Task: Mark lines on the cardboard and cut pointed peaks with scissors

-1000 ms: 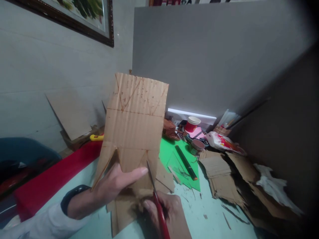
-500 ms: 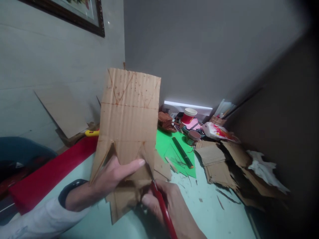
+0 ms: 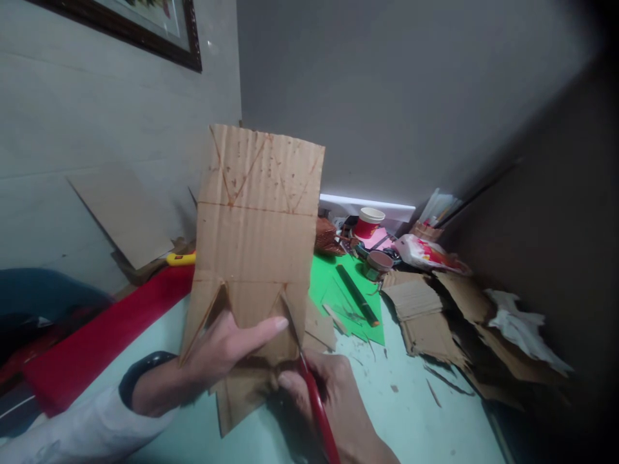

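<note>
A tall piece of cardboard (image 3: 261,245) stands upright before me, with brown zigzag lines near its top edge and a drawn line across it lower down. My left hand (image 3: 236,341) grips its lower part, thumb laid across the front and the other fingers hidden behind. A V-shaped notch opens in the cardboard just above that hand. In my right hand (image 3: 333,399) are red-handled scissors (image 3: 316,406), fingers wrapped round the handles. Their blade lies along a slanting line at the cardboard's lower right, its tip near the drawn cross line.
Behind lie green sheets (image 3: 326,277) with a dark marker (image 3: 358,296), a red paper cup (image 3: 369,223) and a small jar (image 3: 378,264). Cardboard scraps (image 3: 420,316) are piled at right. A red cloth-like strip (image 3: 111,335) and yellow-handled tool (image 3: 180,259) are at left.
The cardboard's top has shifted slightly right and up in view. The scissors' blade stays at the lower right slanting line, and both hands keep their holds.
</note>
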`<act>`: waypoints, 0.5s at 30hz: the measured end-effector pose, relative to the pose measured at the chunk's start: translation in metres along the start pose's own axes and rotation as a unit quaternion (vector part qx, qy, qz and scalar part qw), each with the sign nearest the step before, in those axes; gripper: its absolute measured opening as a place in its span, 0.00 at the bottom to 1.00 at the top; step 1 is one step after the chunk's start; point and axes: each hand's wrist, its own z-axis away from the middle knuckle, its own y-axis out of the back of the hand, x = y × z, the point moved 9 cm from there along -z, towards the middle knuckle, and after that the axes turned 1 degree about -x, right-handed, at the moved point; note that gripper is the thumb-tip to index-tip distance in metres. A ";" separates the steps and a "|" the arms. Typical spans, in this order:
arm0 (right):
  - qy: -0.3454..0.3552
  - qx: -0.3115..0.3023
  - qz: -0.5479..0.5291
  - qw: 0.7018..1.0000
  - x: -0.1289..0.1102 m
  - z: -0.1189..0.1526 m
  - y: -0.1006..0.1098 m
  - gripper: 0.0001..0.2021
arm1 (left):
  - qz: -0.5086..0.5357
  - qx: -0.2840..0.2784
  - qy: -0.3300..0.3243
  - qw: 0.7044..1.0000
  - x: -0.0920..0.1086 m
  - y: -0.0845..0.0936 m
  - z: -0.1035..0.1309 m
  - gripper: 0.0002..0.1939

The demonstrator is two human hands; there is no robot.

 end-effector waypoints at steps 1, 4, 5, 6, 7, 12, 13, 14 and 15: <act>0.002 0.004 0.001 1.000 0.001 -0.001 -0.001 0.24 | -0.001 -0.002 0.000 1.000 -0.001 0.001 0.000 0.29; 0.005 0.013 0.006 1.000 0.002 -0.002 -0.002 0.23 | 0.007 -0.003 0.001 1.000 -0.005 0.001 -0.001 0.31; 0.006 0.015 0.008 1.000 0.001 -0.002 -0.002 0.23 | 0.012 -0.002 0.002 1.000 -0.005 0.000 -0.001 0.30; 0.007 0.016 0.010 1.000 -0.001 -0.002 -0.002 0.23 | 0.017 -0.001 0.003 1.000 -0.006 -0.001 -0.002 0.30; 0.008 0.016 0.012 1.000 -0.002 -0.002 -0.002 0.23 | 0.021 0.000 0.005 1.000 -0.005 -0.001 -0.002 0.29; -0.004 0.011 0.013 1.000 -0.003 -0.002 -0.001 0.24 | 0.029 0.016 0.000 0.999 -0.001 0.000 -0.002 0.30; -0.008 0.009 0.013 1.000 -0.002 -0.002 0.000 0.24 | 0.031 0.021 -0.006 0.999 0.001 0.002 -0.002 0.31; -0.011 0.008 0.013 1.000 -0.001 -0.002 0.000 0.24 | 0.037 0.024 -0.014 0.999 0.002 0.003 -0.003 0.31; -0.014 0.008 0.013 1.000 0.000 -0.002 0.001 0.24 | 0.048 0.026 -0.022 0.998 0.003 0.003 -0.003 0.32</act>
